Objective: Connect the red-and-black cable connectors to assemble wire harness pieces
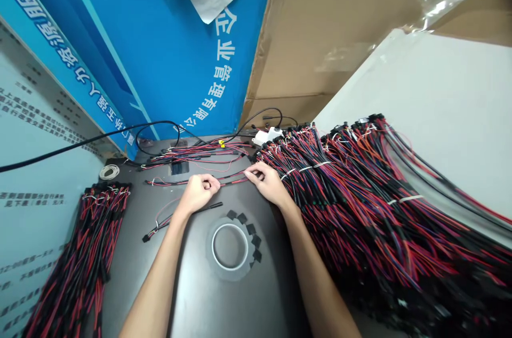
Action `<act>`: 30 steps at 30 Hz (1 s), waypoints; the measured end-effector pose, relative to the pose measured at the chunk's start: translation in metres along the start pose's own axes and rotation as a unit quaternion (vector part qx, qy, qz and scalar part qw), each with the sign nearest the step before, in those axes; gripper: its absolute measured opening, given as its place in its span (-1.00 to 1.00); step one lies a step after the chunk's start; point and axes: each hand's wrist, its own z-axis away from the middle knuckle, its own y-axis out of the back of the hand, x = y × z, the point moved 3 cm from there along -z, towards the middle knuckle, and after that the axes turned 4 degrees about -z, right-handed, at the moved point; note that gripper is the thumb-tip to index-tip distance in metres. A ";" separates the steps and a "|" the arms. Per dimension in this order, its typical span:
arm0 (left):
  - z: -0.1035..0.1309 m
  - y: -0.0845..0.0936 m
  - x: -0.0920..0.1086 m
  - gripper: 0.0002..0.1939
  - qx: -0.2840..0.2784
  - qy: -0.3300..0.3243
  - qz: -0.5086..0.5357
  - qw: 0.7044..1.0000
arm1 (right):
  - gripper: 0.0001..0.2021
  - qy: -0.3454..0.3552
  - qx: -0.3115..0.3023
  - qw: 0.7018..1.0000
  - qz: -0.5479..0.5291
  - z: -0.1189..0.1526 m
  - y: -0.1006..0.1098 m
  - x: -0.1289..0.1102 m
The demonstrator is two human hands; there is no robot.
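Between both hands runs a thin wire harness (235, 182) with red and black wires, lying just above the dark tabletop. My left hand (201, 190) pinches it near the middle, fingers closed. Farther right, my right hand (267, 180) has thumb and fingertips closed on the same harness. Its left end extends past my left hand to a small connector. Below my hands lies a roll of tape (215, 260) with several black tape pieces (250, 229) stuck along its edge. Under my left wrist is another short wire harness (163, 224) with a black connector.
Large tied bundles of wire harnesses (352, 199) fill the right side. Another pile (80, 263) lies at left, near a coil of white cord (109, 171). Loose harnesses (196, 154) lie at the back before a blue panel (160, 50) and cardboard (312, 23). A black cable (88, 141) crosses the left.
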 end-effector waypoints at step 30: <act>0.005 0.002 0.013 -0.83 -0.018 -0.036 -0.093 0.995 | -0.56 -0.125 -0.096 0.967 -0.202 0.003 0.004 -0.008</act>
